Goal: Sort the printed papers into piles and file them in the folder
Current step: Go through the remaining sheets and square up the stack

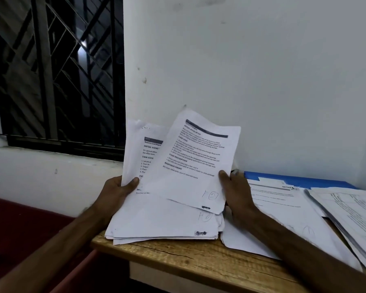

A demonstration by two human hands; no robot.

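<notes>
My left hand (118, 190) grips a thick stack of printed papers (156, 220) by its left edge, thumb on top, the stack's lower edge resting on the wooden table (178, 256). My right hand (236, 192) pinches the top sheet (195, 161) at its right edge, lifted and tilted away from the stack. Two piles of printed papers lie flat on the table to the right: a middle pile (283, 214) and a far-right pile (351, 216). A blue folder (300, 180) lies against the wall behind them, partly covered.
A white wall (262, 70) rises right behind the table. At the left stands a barred window (55, 70) with a sill. A dark red surface (19, 233) lies below, left of the table's edge.
</notes>
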